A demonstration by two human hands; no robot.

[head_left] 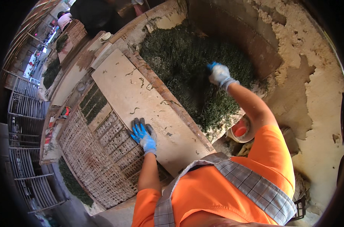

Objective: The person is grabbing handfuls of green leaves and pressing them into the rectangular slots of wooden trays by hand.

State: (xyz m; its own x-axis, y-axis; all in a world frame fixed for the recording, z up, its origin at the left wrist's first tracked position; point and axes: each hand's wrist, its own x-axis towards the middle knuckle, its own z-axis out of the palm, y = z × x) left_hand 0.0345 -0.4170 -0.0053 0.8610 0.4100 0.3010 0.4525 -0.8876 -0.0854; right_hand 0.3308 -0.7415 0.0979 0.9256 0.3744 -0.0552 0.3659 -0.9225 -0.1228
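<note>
My left hand (pixel 144 137), in a blue and pale glove with dark, soiled fingertips, lies at the left edge of a long pale board (pixel 157 113). Its fingers are stretched out and hold nothing that I can see. My right hand (pixel 219 75), in a whitish and blue glove, is over a large heap of fine dark green leaves (pixel 187 64) to the right of the board. Most of its fingers are hidden under the hand, so any leaves in its grasp cannot be made out. Stray twisted leaves are scattered on the board.
A woven bamboo tray (pixel 88 140) lies left of the board, bearing strips of dark green leaves (pixel 93 104) at its far end. A white bucket with something red inside (pixel 240 130) stands below the heap. Slatted racks (pixel 28 151) line the left. Another person (pixel 64 19) is far off.
</note>
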